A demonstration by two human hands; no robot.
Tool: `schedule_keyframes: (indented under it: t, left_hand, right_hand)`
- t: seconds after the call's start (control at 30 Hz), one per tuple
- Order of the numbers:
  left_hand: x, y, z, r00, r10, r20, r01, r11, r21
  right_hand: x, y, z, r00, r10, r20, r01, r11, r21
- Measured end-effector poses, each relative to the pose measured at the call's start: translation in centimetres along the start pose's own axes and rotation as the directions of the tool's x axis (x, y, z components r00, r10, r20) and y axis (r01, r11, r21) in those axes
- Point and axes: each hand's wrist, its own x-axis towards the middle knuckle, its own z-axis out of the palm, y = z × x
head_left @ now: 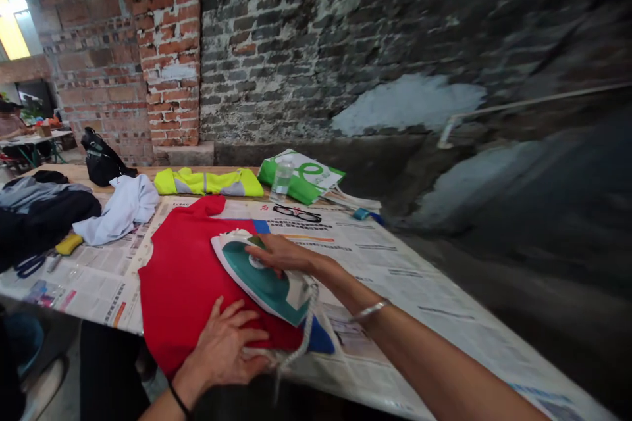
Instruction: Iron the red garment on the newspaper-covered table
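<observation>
A red garment [185,276] lies spread over the newspaper-covered table [385,276], its lower part hanging over the near edge. On its right side rests a teal and white iron [266,286]. My right hand [276,254] is closed round the iron's handle from the right. Flat on the garment's near part, my left hand [230,342] has its fingers spread, just left of the iron. A pale cord runs down from the iron's back end past my left fingertips. Blue fabric [320,337] shows beside the cord.
Behind the garment are a folded yellow vest [210,181], a clear cup [281,181], a green and white bag [306,174] and black glasses [297,213]. To the left lie white cloth [121,207], dark clothes [44,214], scissors [30,266] and a black bag [103,158].
</observation>
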Motion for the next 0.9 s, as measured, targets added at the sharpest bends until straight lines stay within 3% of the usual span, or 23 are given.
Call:
schedule_keyframes:
  t: [0.13, 0.4, 0.5, 0.7, 0.8, 0.9]
  left_hand:
    - [0.0, 0.1, 0.1, 0.999, -0.029, -0.016, 0.028, 0.997, -0.072]
    - [0.0, 0.3, -0.3, 0.999, -0.019, -0.036, 0.017, 0.999, -0.048]
    - [0.0, 0.1, -0.1, 0.999, 0.000, -0.052, -0.001, 1.000, -0.023]
    - [0.2, -0.4, -0.3, 0.996, 0.030, -0.082, -0.026, 0.999, 0.047]
    - [-2.0, -0.3, -0.4, 0.990, 0.058, -0.129, -0.043, 0.992, 0.116]
    - [-5.5, 0.5, -0.1, 0.967, 0.228, -0.111, -0.219, 0.971, 0.091]
  right_hand:
    - [-1.6, 1.2, -0.2, 0.991, 0.112, -0.071, -0.114, 0.993, -0.034]
    - [1.9, -0.1, -3.6, 0.882, 0.369, -0.295, -0.416, 0.902, -0.116]
    - [1.2, -0.1, -3.3, 0.911, 0.330, -0.247, -0.367, 0.922, -0.122]
    - [-3.8, -0.2, -0.6, 0.967, 0.219, -0.129, -0.222, 0.975, -0.010]
    - [-5.7, -1.3, -0.3, 0.968, 0.202, -0.148, -0.204, 0.979, 0.004]
    - [-6.7, -3.0, -1.0, 0.961, 0.180, -0.208, -0.192, 0.981, -0.040]
